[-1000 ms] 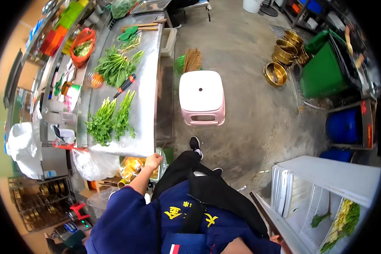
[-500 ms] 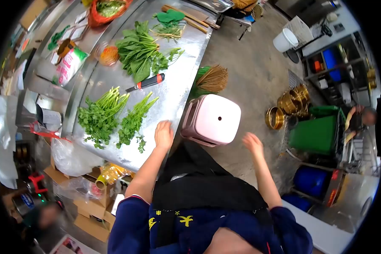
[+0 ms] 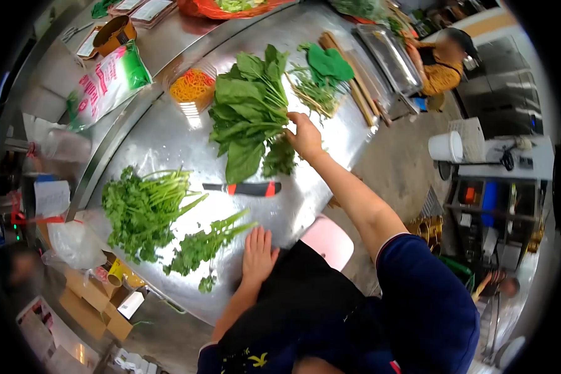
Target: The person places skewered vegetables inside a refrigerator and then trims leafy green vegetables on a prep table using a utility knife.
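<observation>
My left hand (image 3: 258,255) lies flat on the steel table's near edge, fingers stretched, beside a small cilantro bunch (image 3: 199,249). Left of that is a larger cilantro bunch (image 3: 140,212). Across the table, my right hand (image 3: 305,138) has its fingers and thumb around the stem end of a bunch of broad leafy greens (image 3: 246,100). Smaller-leaved herb sprigs (image 3: 279,157) lie just under this hand. Between the two groups of greens rests a knife (image 3: 255,189) with a black and red handle, its blade pointing left.
A clear tub of orange shreds (image 3: 193,86) stands behind the greens. Green cloth (image 3: 330,64), wooden sticks (image 3: 349,78) and a metal tray (image 3: 389,59) lie at the far right. A pink stool (image 3: 330,242) is by the table edge. Another person (image 3: 445,62) stands beyond.
My right hand has moved from beside the stool over the table to the leafy greens' stems. My body and view have shifted toward the table; my left hand stays on its edge.
</observation>
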{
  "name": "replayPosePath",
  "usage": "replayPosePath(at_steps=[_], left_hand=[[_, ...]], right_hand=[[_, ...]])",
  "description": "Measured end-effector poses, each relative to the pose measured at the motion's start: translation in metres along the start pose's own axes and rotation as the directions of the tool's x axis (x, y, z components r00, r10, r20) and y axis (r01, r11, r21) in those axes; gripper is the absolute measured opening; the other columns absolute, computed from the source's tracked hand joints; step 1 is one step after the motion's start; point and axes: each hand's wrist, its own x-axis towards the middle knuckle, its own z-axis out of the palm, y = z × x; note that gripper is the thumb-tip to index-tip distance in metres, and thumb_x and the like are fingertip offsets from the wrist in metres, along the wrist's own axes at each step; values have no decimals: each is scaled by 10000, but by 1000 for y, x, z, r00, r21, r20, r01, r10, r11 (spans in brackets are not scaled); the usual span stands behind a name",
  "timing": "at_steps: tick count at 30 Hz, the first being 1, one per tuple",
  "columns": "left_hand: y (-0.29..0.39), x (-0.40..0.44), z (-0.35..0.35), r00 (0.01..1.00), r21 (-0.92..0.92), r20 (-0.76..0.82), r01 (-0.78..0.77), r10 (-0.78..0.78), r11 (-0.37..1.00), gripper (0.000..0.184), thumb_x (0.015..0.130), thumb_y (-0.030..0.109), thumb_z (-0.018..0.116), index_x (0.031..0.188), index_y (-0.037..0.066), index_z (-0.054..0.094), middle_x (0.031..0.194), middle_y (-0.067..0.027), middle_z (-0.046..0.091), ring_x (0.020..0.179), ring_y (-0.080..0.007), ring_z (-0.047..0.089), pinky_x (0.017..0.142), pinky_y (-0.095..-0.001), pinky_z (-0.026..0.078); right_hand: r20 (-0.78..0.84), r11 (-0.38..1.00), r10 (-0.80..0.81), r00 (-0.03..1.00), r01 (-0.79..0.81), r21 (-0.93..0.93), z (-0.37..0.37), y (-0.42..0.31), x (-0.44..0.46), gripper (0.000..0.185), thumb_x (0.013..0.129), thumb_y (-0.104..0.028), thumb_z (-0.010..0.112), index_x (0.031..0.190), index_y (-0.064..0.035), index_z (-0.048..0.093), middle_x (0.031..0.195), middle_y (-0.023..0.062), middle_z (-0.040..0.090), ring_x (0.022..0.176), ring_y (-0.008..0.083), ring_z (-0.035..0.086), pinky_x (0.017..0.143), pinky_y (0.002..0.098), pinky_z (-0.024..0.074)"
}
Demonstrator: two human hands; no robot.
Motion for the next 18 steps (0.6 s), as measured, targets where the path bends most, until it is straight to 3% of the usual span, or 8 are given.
replayPosePath(at_steps=[1, 2, 5, 9, 12, 14, 16, 18], left_hand=[[-1, 0, 3, 1000, 28, 14, 9, -10, 1000, 601, 843, 360, 589, 1297, -6, 443, 1378, -212, 401, 1305, -347, 345, 1096, -484, 241], [0, -1, 2, 999, 56, 31, 14, -15, 998, 599, 846, 369, 584, 1299, 1, 447, 1373, -206, 411, 1303, -342, 351, 1092, -486, 245], [-3, 5, 5, 996, 91, 81, 29, -36, 995, 589, 853, 392, 568, 1301, 25, 458, 1360, -184, 436, 1301, -323, 360, 1090, -476, 252], [1, -1, 1, 993, 51, 100, 49, -54, 997, 601, 843, 367, 587, 1317, 31, 432, 1367, -186, 416, 1294, -343, 357, 1082, -489, 255], [-1, 3, 0, 996, 2, 76, 46, -46, 999, 615, 833, 340, 604, 1322, 19, 414, 1362, -203, 407, 1290, -364, 352, 1077, -498, 258], [0, 1, -1, 997, -8, 64, 47, -46, 999, 618, 829, 333, 609, 1320, 16, 411, 1359, -206, 408, 1288, -368, 353, 1076, -496, 259], [-1, 0, 1, 997, -6, 64, 40, -40, 999, 620, 823, 329, 614, 1317, 12, 411, 1356, -209, 410, 1285, -372, 356, 1074, -494, 261], [6, 1, -3, 995, 25, 70, 70, -72, 997, 574, 826, 323, 619, 1293, 32, 456, 1354, -186, 421, 1290, -339, 362, 1082, -465, 266]], right_hand=[[104, 1000, 26, 994, -27, 7, 6, 0, 14, 430, 739, -140, 672, 1148, -111, 544, 1088, 110, 556, 997, 300, 562, 826, 390, 476], [87, 992, -102, 991, 108, -64, 9, 0, 22, 437, 709, -134, 696, 1122, -119, 555, 1073, 114, 556, 972, 324, 559, 828, 402, 472], [134, 966, -226, 965, 240, -97, 6, 15, 35, 428, 687, -148, 743, 1076, -122, 568, 1001, 86, 584, 895, 292, 586, 764, 377, 484], [168, 960, -273, 947, 280, -20, -17, 19, 47, 217, 824, -212, 655, 1025, -129, 637, 931, 64, 637, 799, 259, 630, 652, 365, 503], [150, 937, -343, 927, 349, -15, -27, 21, 55, 223, 827, -233, 664, 1017, -118, 659, 858, 82, 646, 695, 263, 631, 633, 359, 501], [178, 943, -332, 926, 328, 53, -37, 15, 61, 224, 846, -253, 662, 994, -86, 680, 833, 77, 668, 646, 199, 628, 606, 314, 511], [308, 801, -152, 939, -66, 596, -50, 6, 60, 276, 882, -262, 637, 1040, -38, 663, 849, 56, 684, 693, 149, 635, 657, 276, 528], [348, 651, -134, 928, -182, 737, -74, -6, 57, 347, 920, -254, 593, 1143, 11, 604, 937, 71, 676, 807, 129, 637, 752, 265, 532]])
